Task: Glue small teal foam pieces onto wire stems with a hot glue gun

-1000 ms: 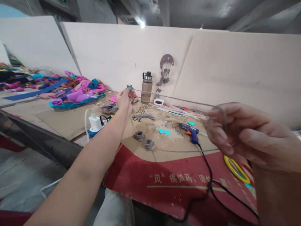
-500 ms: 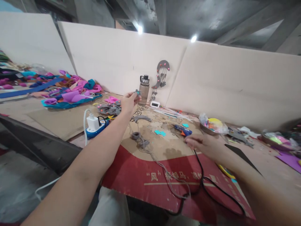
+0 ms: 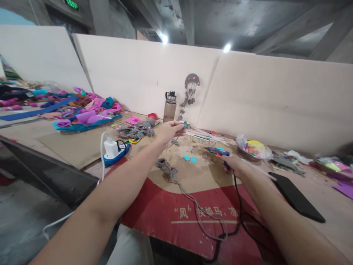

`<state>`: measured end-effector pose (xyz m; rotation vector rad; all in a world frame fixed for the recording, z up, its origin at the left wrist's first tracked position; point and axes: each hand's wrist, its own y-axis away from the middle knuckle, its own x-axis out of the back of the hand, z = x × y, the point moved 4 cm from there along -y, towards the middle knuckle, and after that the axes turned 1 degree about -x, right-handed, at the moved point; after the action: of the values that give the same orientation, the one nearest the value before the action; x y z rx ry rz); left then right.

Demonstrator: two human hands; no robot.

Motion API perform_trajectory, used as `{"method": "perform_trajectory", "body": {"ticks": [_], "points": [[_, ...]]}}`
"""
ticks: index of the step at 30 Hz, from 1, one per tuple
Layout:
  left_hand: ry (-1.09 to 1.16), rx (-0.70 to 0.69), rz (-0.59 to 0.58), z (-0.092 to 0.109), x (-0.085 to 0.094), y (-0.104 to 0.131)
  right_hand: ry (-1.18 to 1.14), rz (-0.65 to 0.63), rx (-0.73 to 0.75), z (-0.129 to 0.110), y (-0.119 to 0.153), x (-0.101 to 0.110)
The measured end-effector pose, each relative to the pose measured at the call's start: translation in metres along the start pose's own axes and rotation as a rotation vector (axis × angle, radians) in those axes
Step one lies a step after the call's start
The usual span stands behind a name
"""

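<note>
My left hand pinches a small grey and teal felt piece over the far middle of the cardboard. My right hand is wrapped round the handle of a blue hot glue gun with an orange trigger. Its nozzle points left, and a pale stick shows behind the hand. A black cord hangs from the handle. Below the nozzle lies a teal felt cutout; another teal piece is partly hidden behind the gun. Grey cord lies loosely coiled nearer me.
Grey felt pieces are heaped left of a water bottle. A grey moon-shaped hanging is on the white panel. A power strip is at left. At right are a bowl of bagged bits and a black flat object.
My left hand has moved right and lower with the felt piece. My right hand, earlier at the glue gun's end, has closed round its handle.
</note>
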<state>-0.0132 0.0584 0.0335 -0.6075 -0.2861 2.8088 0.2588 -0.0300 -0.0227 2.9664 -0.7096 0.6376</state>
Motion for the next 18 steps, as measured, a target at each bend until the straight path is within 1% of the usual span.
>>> {"method": "perform_trajectory", "body": {"ticks": [2,3,5,8,10,12,14,18], "points": [[0.009,0.054,-0.017,-0.006,-0.003,0.002,-0.156,0.0,-0.091,0.0,0.007,-0.004],[0.009,0.075,-0.023,-0.009,-0.004,0.003,-0.223,0.005,-0.071,-0.005,0.012,-0.006],[0.002,0.11,-0.034,-0.015,-0.005,0.004,-0.298,0.0,0.011,-0.018,0.025,-0.012],[-0.008,0.133,-0.053,-0.022,-0.008,0.006,-0.42,-0.049,0.165,-0.04,0.045,-0.018],[-0.019,0.138,-0.069,-0.025,-0.011,0.007,-0.425,-0.105,0.292,-0.052,0.056,-0.018],[-0.031,0.136,-0.09,-0.028,-0.013,0.007,-0.409,-0.146,0.383,-0.059,0.063,-0.016],[-0.039,0.133,-0.113,-0.03,-0.014,0.007,-0.377,-0.162,0.432,-0.062,0.067,-0.014],[-0.037,0.121,-0.148,-0.036,-0.016,0.008,-0.268,-0.163,0.479,-0.067,0.074,-0.015]]}}
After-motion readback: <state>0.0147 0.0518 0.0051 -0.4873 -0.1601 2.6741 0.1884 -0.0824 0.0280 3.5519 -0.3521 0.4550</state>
